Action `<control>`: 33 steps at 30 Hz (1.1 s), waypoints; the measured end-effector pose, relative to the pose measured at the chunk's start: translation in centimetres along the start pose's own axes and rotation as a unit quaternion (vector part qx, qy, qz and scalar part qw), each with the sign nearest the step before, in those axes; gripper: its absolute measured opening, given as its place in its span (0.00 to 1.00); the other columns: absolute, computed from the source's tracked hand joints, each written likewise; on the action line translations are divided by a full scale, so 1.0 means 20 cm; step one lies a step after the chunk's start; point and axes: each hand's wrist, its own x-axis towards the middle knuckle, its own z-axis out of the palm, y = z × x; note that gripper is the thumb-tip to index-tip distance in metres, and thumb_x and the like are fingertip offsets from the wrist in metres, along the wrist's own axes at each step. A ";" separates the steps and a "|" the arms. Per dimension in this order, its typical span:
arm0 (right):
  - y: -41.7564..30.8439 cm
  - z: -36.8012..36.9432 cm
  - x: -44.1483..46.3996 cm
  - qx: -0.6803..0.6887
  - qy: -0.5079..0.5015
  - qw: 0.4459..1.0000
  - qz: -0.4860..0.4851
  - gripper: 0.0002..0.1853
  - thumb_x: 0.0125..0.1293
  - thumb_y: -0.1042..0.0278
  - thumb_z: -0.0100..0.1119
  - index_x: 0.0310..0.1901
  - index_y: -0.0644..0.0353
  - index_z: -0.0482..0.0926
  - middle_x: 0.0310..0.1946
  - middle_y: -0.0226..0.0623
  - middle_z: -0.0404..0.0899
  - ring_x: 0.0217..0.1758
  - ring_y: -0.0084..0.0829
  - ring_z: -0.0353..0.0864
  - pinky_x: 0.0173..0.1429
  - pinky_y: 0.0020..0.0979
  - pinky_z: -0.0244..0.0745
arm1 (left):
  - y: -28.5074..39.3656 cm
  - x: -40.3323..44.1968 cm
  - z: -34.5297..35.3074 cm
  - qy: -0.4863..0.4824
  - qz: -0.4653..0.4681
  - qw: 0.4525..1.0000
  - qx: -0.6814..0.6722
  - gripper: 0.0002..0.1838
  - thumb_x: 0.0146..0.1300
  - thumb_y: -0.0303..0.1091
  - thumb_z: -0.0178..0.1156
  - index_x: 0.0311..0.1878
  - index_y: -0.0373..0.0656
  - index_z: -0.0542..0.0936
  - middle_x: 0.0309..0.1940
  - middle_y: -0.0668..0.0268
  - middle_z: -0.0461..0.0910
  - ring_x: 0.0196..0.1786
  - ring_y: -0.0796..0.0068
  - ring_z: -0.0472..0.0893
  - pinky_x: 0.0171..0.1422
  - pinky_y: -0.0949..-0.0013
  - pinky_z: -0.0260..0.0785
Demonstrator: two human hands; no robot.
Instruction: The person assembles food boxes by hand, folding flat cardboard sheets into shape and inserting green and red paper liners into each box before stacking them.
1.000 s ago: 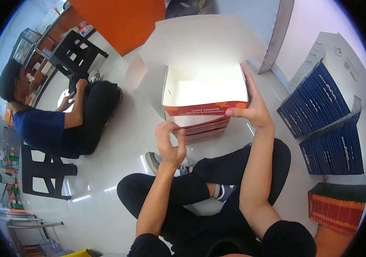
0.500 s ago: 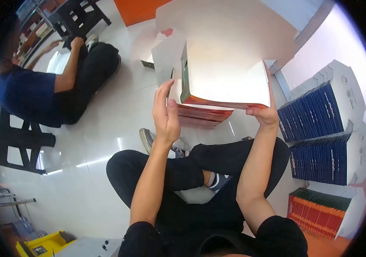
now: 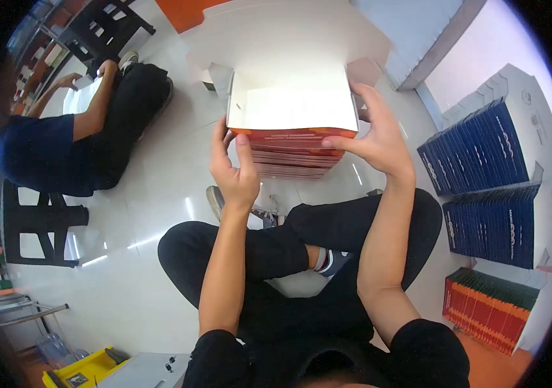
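An open cardboard box (image 3: 289, 110) with a white inside and a red-orange front wall is between my hands. Its large white lid flap stands up at the far side. My left hand (image 3: 234, 171) grips the near left corner, thumb on the front and fingers along the side. Around the right side is my right hand (image 3: 382, 139), its thumb pressed on the front wall. Directly below is a stack of red boxes (image 3: 292, 165), showing layered front edges. Whether the held box rests fully on that stack, I cannot tell.
Nested dark blue boxes (image 3: 476, 149) stand at the right, with red and green ones (image 3: 489, 310) nearer me. A seated person (image 3: 49, 152) handles a white sheet-like item at the left. Black stools (image 3: 43, 223) and a yellow container (image 3: 85, 368) are also at the left.
The box has moved left and come level over the red stack. My left hand has closed onto its left corner, and my right hand has shifted its hold on the right side.
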 end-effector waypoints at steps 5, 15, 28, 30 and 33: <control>-0.01 0.01 -0.01 0.008 -0.007 1.000 -0.002 0.58 0.41 0.50 0.82 0.72 0.69 0.63 0.65 0.53 0.67 0.63 0.48 0.74 0.67 0.38 0.71 | 0.24 0.06 0.04 -0.038 0.287 0.933 0.215 0.24 0.62 0.26 0.64 0.63 0.38 0.76 0.57 0.54 0.79 0.63 0.50 0.75 0.71 0.54 0.63; 0.10 0.01 -0.05 0.144 -0.023 0.989 -0.020 0.33 0.56 0.84 0.50 0.68 0.68 0.69 0.64 0.50 0.69 0.53 0.39 0.81 0.60 0.35 0.76 | 0.55 0.27 0.25 -0.422 0.239 0.809 0.332 0.18 0.62 0.33 0.64 0.56 0.54 0.77 0.36 0.62 0.85 0.33 0.51 0.84 0.35 0.55 0.76; 0.09 0.11 -0.02 0.107 0.028 0.994 -0.028 0.30 0.51 0.84 0.57 0.61 0.69 0.73 0.53 0.44 0.73 0.40 0.35 0.81 0.45 0.32 0.79 | 0.58 0.24 0.20 -0.410 0.270 0.733 0.470 0.19 0.62 0.29 0.61 0.57 0.53 0.79 0.34 0.54 0.85 0.32 0.51 0.85 0.35 0.52 0.74; 0.09 0.13 -0.02 0.103 0.032 0.994 -0.030 0.31 0.51 0.84 0.58 0.61 0.69 0.72 0.54 0.43 0.72 0.39 0.35 0.82 0.45 0.33 0.78 | 0.58 0.24 0.20 -0.420 0.280 0.710 0.491 0.19 0.63 0.28 0.59 0.57 0.54 0.80 0.33 0.54 0.85 0.32 0.52 0.85 0.35 0.52 0.75; 0.09 0.15 -0.02 0.095 0.047 0.994 -0.041 0.30 0.50 0.83 0.59 0.60 0.70 0.72 0.54 0.43 0.71 0.39 0.34 0.82 0.45 0.34 0.78 | 0.61 0.23 0.21 -0.429 0.266 0.682 0.529 0.19 0.63 0.26 0.56 0.57 0.54 0.80 0.33 0.55 0.85 0.33 0.53 0.85 0.35 0.52 0.75</control>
